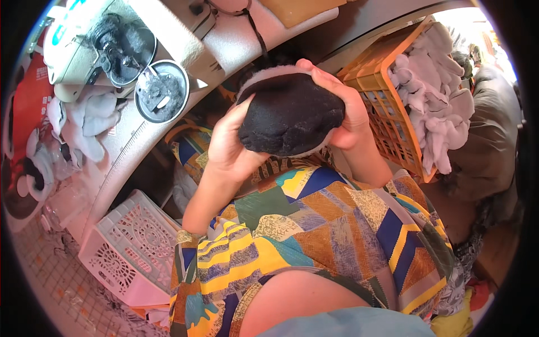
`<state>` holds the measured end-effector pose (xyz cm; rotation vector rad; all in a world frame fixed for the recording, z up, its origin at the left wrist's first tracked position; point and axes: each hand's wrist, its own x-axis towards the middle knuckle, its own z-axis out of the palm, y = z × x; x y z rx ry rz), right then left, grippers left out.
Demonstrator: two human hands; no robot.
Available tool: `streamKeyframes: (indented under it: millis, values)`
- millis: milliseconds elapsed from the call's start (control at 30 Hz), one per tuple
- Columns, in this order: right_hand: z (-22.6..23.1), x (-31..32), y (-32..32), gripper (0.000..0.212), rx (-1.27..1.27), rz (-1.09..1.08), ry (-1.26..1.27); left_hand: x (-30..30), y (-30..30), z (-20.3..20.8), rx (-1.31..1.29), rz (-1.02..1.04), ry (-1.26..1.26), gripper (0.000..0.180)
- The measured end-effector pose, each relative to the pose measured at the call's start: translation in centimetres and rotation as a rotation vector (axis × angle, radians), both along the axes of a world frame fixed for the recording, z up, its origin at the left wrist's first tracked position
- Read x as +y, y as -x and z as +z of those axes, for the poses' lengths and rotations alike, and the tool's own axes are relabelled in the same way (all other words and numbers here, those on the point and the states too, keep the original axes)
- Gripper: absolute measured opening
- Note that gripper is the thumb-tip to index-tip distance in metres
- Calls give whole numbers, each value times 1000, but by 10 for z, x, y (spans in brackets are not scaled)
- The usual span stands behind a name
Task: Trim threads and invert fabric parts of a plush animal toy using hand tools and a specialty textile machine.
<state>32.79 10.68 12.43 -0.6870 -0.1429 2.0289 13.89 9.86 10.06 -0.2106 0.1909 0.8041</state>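
Between my two hands, above my lap, is a black fuzzy fabric piece (pixel 292 115) with a pale plush edge along its top. It looks rounded and stuffed-toy-like; I cannot tell its exact kind. My left hand (pixel 231 137) closes on its left side, the thumb at its upper left edge. Around its right side wraps my right hand (pixel 349 109), fingers over the top corner. To the upper left stands a white sewing machine (pixel 67 62) with a round metal disc (pixel 161 92) covered in lint.
Pale plush pieces (pixel 92 121) lie on the white machine table (pixel 126 135). An orange crate (pixel 382 101) at the right overflows with grey plush pieces (pixel 429 95). A pink and white plastic basket (pixel 132 247) stands at lower left. A patterned cloth (pixel 325 224) covers my lap.
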Motion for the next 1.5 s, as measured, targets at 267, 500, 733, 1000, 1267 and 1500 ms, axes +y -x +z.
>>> streamKeyframes:
  millis: [267, 500, 733, 1000, 1267, 1500]
  values:
    - [-21, -12, 13, 61, -886, 60, -680, -19, 20, -25, 1749, 465, -905, 29]
    - [-43, 4, 40, 29, -1497, -406, -1477, -13, -7, -32, 2095, 1014, -1596, 39]
    - [-45, 16, 38, 23, -1536, -418, -1438, 3, -11, -27, 1886, 819, -1574, 33]
    - [-35, 24, 38, 39, -1665, -427, -1361, -7, -6, -28, 1861, 808, -1754, 22]
    - [-30, 10, 38, 85, -288, 368, -595, 9, 7, -44, 1722, 479, -1114, 37]
    - [-41, 7, 39, 99, -17, 403, -455, 7, 21, -35, 1633, 19, -946, 21]
